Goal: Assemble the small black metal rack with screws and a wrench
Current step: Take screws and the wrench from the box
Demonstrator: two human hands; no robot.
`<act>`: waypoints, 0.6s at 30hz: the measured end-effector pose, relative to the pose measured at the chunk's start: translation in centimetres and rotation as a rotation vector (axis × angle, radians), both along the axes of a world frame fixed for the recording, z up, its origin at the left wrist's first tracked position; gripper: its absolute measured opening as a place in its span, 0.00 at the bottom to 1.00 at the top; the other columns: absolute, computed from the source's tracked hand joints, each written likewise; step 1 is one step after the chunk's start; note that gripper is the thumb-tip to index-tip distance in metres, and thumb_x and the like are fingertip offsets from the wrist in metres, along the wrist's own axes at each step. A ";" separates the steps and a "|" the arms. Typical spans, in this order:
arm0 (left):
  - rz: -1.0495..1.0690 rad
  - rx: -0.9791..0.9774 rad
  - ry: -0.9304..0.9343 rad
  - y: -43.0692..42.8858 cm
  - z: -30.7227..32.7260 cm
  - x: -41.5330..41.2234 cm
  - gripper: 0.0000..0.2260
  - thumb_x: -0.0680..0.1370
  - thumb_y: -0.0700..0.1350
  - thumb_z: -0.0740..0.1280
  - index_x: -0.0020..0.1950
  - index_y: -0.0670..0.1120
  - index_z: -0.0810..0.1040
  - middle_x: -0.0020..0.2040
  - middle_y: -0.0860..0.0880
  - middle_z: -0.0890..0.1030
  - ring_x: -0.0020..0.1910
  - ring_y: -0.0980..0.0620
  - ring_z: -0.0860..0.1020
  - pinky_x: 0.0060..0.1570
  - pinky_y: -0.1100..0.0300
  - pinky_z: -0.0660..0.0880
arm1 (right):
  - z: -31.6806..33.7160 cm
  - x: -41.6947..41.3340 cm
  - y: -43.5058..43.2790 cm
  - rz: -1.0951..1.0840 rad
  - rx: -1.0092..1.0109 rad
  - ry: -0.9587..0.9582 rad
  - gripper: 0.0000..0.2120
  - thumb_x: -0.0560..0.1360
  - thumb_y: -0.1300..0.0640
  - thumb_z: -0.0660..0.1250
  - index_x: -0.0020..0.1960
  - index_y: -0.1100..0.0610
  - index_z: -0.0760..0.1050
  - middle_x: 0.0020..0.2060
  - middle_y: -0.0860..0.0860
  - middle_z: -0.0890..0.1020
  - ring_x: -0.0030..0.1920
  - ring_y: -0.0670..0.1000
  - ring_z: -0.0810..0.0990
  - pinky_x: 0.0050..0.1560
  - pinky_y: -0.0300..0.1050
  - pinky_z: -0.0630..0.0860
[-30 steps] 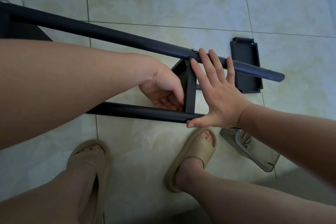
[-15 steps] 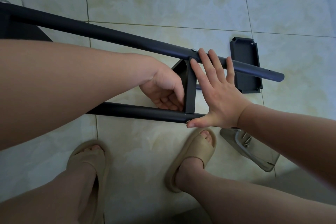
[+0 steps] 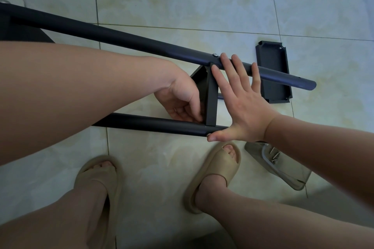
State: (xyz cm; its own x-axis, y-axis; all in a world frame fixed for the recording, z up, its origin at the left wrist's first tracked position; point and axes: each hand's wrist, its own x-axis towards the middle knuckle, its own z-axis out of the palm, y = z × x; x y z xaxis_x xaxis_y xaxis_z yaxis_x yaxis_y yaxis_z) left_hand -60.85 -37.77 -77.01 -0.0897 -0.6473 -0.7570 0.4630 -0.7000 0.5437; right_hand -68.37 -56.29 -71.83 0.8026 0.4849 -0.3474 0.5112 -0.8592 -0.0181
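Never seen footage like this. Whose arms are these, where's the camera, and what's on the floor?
No machine: a head-worn camera looks down at the person's own arms and sandalled feet. Over the tiled floor, a black crosspiece joins the rack's far tube and near tube. The right hand lies open, fingers on the far tube, thumb at the near tube's end. The left hand curls beside the crosspiece; whether it holds anything is hidden. A black plate and a clear bag of screws lie to the right.
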 end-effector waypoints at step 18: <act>0.082 0.019 0.020 -0.5 0.2 -0.5 0.05 0.79 0.36 0.66 0.51 0.42 0.81 0.43 0.47 0.83 0.40 0.52 0.81 0.51 0.58 0.77 | -0.1 0.0 -0.1 0.006 -0.007 -0.012 0.66 0.62 0.13 0.48 0.83 0.59 0.41 0.82 0.61 0.43 0.81 0.64 0.39 0.74 0.76 0.39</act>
State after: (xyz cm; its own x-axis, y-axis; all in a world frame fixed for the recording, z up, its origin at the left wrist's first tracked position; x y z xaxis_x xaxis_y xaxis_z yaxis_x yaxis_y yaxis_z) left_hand -61.38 -38.30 -76.86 -0.0525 -0.6384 -0.7679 0.5298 -0.6696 0.5205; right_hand -68.38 -56.35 -71.94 0.8036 0.4875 -0.3415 0.5168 -0.8561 -0.0061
